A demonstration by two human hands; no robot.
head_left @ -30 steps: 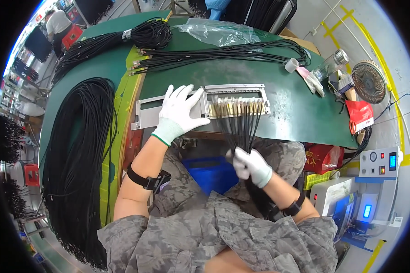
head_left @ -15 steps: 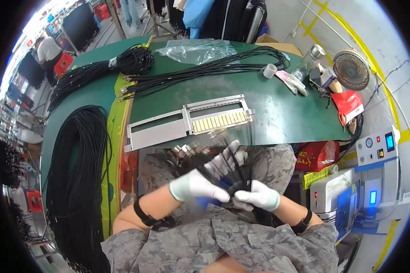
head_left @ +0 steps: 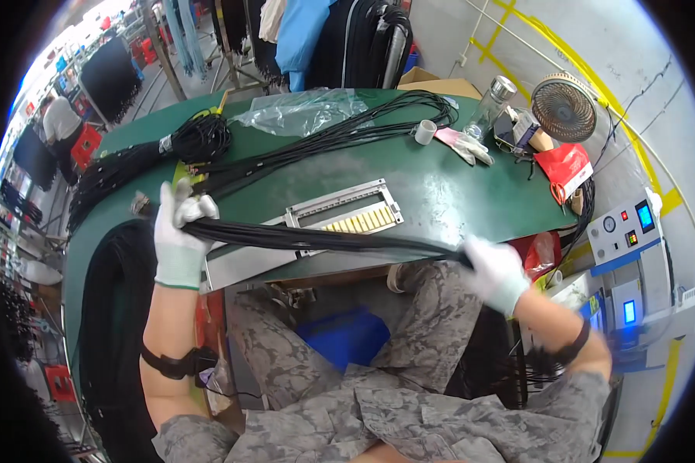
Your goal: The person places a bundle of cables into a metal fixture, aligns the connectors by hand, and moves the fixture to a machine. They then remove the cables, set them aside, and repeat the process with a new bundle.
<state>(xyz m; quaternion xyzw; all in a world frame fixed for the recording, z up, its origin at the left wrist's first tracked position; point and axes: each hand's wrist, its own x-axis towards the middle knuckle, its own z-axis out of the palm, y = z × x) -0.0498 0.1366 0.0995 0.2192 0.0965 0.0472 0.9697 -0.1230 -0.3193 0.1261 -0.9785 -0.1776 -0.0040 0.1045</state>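
Note:
A bundle of black cables [head_left: 324,240] is stretched across in front of me between my two white-gloved hands. My left hand [head_left: 179,224] is closed round its left end, raised near the left part of the table. My right hand [head_left: 494,270], blurred by motion, grips the bundle's right end beyond the table's front edge. Behind the bundle lies a metal frame fixture [head_left: 247,262] with two openings; its right part holds a row of pale yellow strips [head_left: 367,222]. The bundle covers part of the fixture.
More black cables [head_left: 316,139] lie along the back of the green table [head_left: 440,185], and a long hank [head_left: 116,309] hangs at the left. A white cup [head_left: 425,132], a glove [head_left: 465,145], a glass bottle [head_left: 492,106] and a fan [head_left: 564,108] stand at back right. A control box [head_left: 625,231] is at right.
My hands were close together over my lap with the cables bunched between them. They have moved wide apart, the left up and leftward, the right rightward, pulling the bundle out straight.

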